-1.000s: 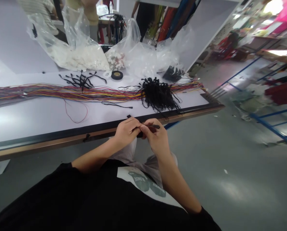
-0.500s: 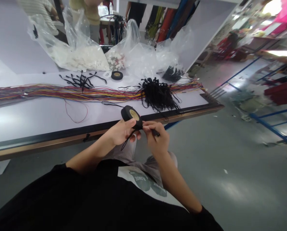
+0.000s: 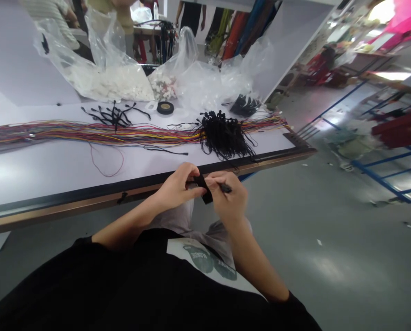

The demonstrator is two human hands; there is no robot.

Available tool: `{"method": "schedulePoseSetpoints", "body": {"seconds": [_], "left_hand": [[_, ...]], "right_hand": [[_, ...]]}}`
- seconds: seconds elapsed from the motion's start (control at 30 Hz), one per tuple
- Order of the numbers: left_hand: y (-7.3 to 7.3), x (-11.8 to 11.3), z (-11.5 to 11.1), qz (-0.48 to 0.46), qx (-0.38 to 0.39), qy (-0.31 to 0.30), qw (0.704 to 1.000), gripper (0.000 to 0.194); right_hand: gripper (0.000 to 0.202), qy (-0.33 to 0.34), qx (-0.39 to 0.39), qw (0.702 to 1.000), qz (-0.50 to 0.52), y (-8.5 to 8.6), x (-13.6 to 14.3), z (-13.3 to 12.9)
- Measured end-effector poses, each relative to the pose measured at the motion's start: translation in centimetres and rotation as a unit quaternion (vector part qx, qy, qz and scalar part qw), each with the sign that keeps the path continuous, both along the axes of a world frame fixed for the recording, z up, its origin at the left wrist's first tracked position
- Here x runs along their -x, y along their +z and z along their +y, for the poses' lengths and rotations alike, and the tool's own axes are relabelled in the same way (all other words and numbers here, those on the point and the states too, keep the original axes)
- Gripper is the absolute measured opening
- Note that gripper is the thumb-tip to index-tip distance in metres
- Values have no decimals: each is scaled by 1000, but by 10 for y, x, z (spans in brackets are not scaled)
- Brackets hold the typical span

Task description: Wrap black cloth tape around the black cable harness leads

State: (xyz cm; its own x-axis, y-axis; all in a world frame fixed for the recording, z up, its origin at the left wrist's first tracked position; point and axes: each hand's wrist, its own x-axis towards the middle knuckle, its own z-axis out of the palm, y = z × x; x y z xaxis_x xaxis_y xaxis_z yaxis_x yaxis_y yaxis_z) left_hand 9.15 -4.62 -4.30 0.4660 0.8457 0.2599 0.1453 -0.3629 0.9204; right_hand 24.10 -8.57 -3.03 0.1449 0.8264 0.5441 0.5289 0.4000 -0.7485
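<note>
Tape [image 3: 207,196] has swung edge-on since the earlier frame, gripped in the left hand [image 3: 176,187] by the table's [image 3: 67,165] near edge; right hand [image 3: 232,198] grips a black cable [image 3: 225,188]; shirt [image 3: 150,285] reads "BLONDIE".

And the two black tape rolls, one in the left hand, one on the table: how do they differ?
Held roll is gripped by the left hand; table roll rests on the table.
Held roll is turned nearly edge-on, core not clearly visible; table roll lies flat, tan core showing.
Both are black.
</note>
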Motion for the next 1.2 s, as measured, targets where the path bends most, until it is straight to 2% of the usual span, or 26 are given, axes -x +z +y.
{"method": "schedulePoseSetpoints", "body": {"seconds": [0.07, 0.13, 0.23, 0.33, 0.4, 0.5, 0.57, 0.63, 0.7, 0.83, 0.93, 1.0, 1.03, 1.13, 1.2], "left_hand": [[-3, -6, -3, 23, -3, 66, 998, 15], [-4, -9, -4, 36, -33, 98, 994, 3], [-4, -14, -7, 15, -56, 136, 989, 10], [-2, -19, -9, -54, 1, 144, 988, 8], [2, -20, -10, -132, 88, 125, 979, 6], [11, -14, -8, -209, 208, 33, 955, 14], [13, -8, -5, -204, 250, -47, 945, 17], [12, -3, -4, -193, 263, -89, 941, 21], [8, 1, -4, -200, 235, -95, 946, 27], [3, 9, -7, -204, 73, -130, 968, 53], [7, 16, -5, -92, -54, -186, 977, 77], [8, 17, -2, -14, -86, -208, 974, 73], [8, 15, -2, 7, -83, -189, 978, 63], [4, 5, -3, 11, -46, -27, 999, 31], [0, -3, -4, 16, -40, 41, 998, 15]], "right_hand": [[17, 3, -28, 1000, -7, -2, 1, 0], [15, 4, -11, 1000, -1, -4, 2, 1], [10, 25, 54, 998, 9, -6, 2, 4], [10, 18, 45, 999, 19, -7, 2, 7], [10, 3, -13, 1000, 11, -7, 1, 8], [12, 38, -81, 996, 1, -6, -1, 8], [12, 88, -72, 994, 9, -6, -2, 7], [12, 109, -28, 993, 34, -7, -2, 5], [15, 98, 25, 990, 96, -7, -1, 5], [23, 84, 131, 955, 254, -6, 1, 8], [22, 72, 179, 951, 242, -5, -2, 10], [20, 59, 166, 966, 190, -3, -5, 9], [20, 57, 150, 974, 158, -2, -6, 8], [20, 56, 73, 994, 64, 3, -7, 4], [19, 40, 27, 998, 35, 5, -4, 3]]}}
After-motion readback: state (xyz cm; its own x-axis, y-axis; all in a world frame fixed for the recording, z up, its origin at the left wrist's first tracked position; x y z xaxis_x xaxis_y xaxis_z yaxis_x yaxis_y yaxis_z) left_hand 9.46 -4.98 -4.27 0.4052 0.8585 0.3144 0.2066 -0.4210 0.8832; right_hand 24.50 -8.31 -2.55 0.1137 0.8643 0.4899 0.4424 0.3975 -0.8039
